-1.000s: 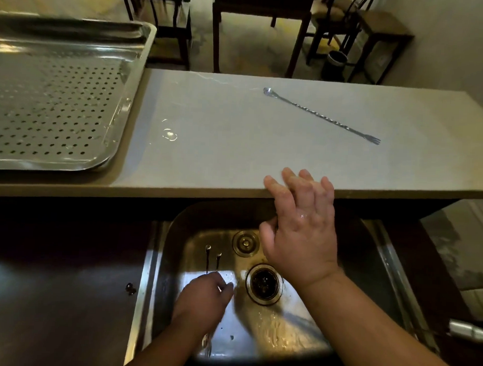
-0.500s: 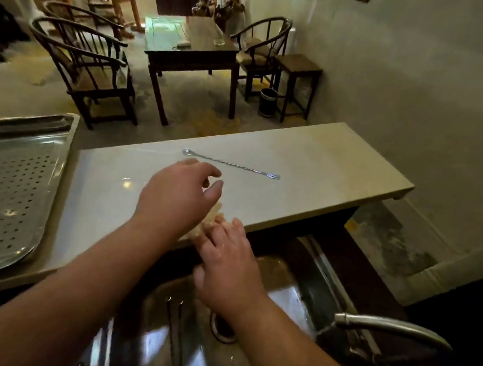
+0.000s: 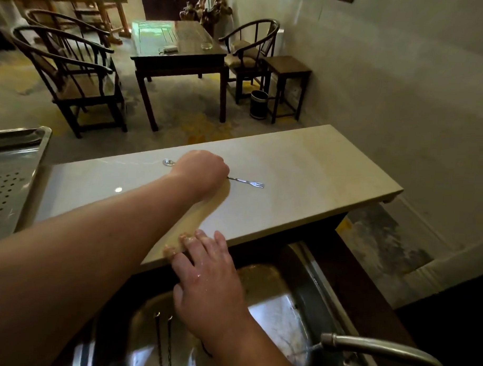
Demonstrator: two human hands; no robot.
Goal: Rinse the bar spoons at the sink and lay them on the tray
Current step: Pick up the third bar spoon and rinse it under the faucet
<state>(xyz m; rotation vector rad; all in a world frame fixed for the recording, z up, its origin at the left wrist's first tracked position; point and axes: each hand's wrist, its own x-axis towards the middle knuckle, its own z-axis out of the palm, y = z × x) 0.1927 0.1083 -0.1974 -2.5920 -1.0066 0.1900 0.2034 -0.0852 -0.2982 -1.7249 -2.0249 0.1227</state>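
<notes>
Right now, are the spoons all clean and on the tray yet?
Not yet. Nothing lies on the visible part of the tray, so nothing looks finished. Two bar spoons sit in the sink. The left hand is over the bar spoon on the counter, seemingly picking it up; the right hand rests on the counter edge. Rinsing and laying out remain.

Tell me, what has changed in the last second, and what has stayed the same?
The left hand rose from the sink and reached forward across the counter, now covering the middle of the bar spoon; whether it grips is hidden. The right hand stayed at the counter's edge, and the spoon has not moved.
</notes>
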